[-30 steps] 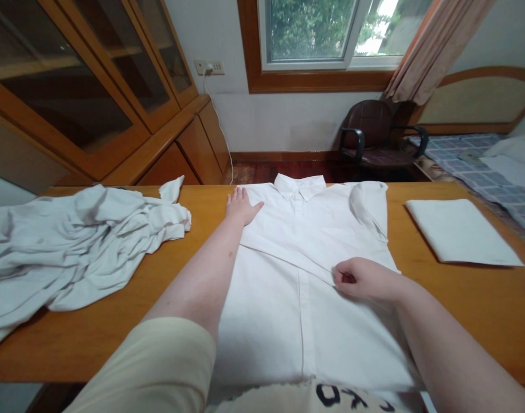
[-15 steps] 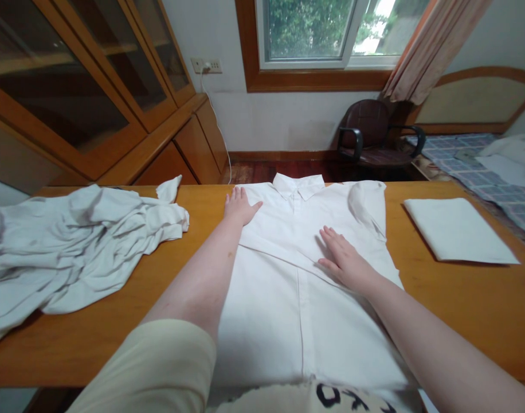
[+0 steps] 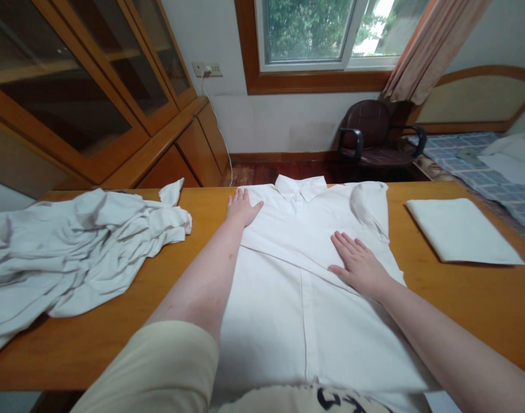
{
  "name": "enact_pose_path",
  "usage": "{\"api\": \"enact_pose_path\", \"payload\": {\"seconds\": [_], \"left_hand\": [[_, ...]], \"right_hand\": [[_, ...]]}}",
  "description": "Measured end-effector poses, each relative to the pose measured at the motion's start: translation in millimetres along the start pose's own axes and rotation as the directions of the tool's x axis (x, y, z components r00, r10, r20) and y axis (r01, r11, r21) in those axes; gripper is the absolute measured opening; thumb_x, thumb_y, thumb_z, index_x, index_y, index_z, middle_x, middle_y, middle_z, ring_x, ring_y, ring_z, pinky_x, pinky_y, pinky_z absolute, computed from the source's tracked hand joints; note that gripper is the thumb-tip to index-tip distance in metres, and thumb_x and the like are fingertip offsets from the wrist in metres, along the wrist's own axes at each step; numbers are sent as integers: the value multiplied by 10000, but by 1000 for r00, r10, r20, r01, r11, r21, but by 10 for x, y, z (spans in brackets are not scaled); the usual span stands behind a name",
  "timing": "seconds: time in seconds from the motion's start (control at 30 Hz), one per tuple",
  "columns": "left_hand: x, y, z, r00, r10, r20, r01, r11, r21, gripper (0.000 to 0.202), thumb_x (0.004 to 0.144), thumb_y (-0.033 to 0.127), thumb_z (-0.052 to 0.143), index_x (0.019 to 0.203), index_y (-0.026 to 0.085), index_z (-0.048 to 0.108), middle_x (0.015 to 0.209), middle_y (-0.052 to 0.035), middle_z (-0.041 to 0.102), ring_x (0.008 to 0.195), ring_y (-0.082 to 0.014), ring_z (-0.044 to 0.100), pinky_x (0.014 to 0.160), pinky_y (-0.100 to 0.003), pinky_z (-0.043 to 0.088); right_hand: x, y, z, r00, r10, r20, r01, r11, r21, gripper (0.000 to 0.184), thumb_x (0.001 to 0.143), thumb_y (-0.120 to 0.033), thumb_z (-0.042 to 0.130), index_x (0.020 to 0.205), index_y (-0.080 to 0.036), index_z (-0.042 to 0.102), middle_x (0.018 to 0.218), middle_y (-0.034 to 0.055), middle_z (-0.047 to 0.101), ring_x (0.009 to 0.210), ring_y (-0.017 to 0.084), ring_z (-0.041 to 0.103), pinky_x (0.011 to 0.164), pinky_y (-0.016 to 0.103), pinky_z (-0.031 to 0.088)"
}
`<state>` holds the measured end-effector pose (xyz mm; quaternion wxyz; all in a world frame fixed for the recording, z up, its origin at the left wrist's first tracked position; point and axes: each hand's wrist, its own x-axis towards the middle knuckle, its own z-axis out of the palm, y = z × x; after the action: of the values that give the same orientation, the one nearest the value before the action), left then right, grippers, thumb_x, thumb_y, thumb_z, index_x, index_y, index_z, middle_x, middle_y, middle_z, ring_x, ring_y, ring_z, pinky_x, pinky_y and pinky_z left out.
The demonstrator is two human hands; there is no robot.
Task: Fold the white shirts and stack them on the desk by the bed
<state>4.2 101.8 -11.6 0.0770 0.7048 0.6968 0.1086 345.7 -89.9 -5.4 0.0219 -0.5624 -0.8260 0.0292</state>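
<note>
At the far left, a crumpled white garment (image 3: 94, 244) lies in a loose heap on the wooden counter (image 3: 455, 310), well apart from both hands. Next comes the left hand (image 3: 242, 209), open and palm down, its fingers spread over the left shoulder of a white shirt (image 3: 271, 315) near the counter's far edge; it grips nothing.

The shirt is spread front up in the middle, beneath and between the 2 hands. Its long axis runs from the collar (image 3: 300, 188), at the far edge, straight back toward the person, with the button placket (image 3: 308, 321) marking that line. Across it slants a fold edge, probably that of a sleeve laid over the front: it starts just below the left hand and drops rightward toward the right hand. That slant looks like the relation that matters most, with the left hand nearer its upper end and the right hand nearer its lower end.

The right hand (image 3: 359, 267) is open too, flat, fingers pointing away and slightly left; it appears to rest on the shirt's front. Beyond it, up and to the right, bunches 1 sleeve (image 3: 369, 206). Farthest right, a folded white cloth (image 3: 464, 232) lies flat, apart from the shirt.
</note>
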Motion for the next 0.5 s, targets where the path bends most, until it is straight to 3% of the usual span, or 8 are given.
{"api": "enact_pose_path", "payload": {"seconds": [0.07,0.13,0.2,0.27,0.33,0.4,0.47,0.5], "left_hand": [[38,-38,-29,999,3,-40,-9,987,-160,765,848,599,405,1439,115,356,1507,-151,331,1407,-260,266,1150,-422,180],[65,-68,-82,997,-7,-71,-14,957,-290,567,919,467,321,1378,158,445,1398,-109,504,1303,-208,442,1083,-368,325],[40,-43,-143,996,-10,-84,-19,942,-336,490,947,354,235,1300,171,522,1273,-81,612,1172,-170,558,988,-322,425],[-86,71,-186,995,34,-93,-60,952,-299,443,933,316,275,1201,178,600,1199,-74,653,1128,-176,583,972,-318,437],[-325,258,-187,985,156,-72,-167,965,-203,386,905,320,364,1133,195,649,1205,-74,650,1181,-203,547,1044,-347,376],[-634,449,-146,929,367,48,-361,927,-104,413,897,364,405,1211,199,616,1358,-77,548,1303,-222,436,1135,-397,240],[-924,555,-90,849,500,169,-496,865,-70,562,887,474,423,1392,229,450,1506,-61,359,1401,-233,283,1153,-425,190],[-1035,556,-71,843,505,184,-507,861,-40,601,890,507,405,1436,256,382,1537,-47,293,1424,-234,225,1160,-447,156]], "right_hand": [[22,-8,-2,1000,13,0,-13,1000,-11,777,909,-608,307,1519,-148,168,1537,135,246,1420,266,212,1138,469,216],[48,-25,-12,1000,22,3,-22,1000,-18,779,906,-610,308,1515,-139,183,1538,135,242,1423,262,202,1141,462,207],[65,-41,-25,1000,30,6,-30,999,-20,778,903,-608,314,1512,-139,193,1541,134,236,1424,264,197,1141,462,201],[72,-51,-35,999,34,6,-34,999,-19,783,898,-612,320,1510,-138,201,1542,133,232,1424,266,195,1139,465,199],[71,-52,-39,999,35,9,-35,999,-19,813,883,-637,332,1506,-129,211,1543,140,226,1425,268,191,1137,465,200],[66,-42,-36,999,32,15,-32,999,-17,874,852,-680,358,1504,-117,213,1543,152,216,1427,276,184,1136,470,198],[62,-26,-30,1000,18,19,-18,1000,-8,943,814,-720,390,1509,-115,192,1543,165,208,1426,289,179,1134,482,197],[60,-18,-28,1000,7,18,-7,1000,-1,975,796,-736,405,1513,-118,174,1542,170,207,1426,295,179,1132,488,196]]}}
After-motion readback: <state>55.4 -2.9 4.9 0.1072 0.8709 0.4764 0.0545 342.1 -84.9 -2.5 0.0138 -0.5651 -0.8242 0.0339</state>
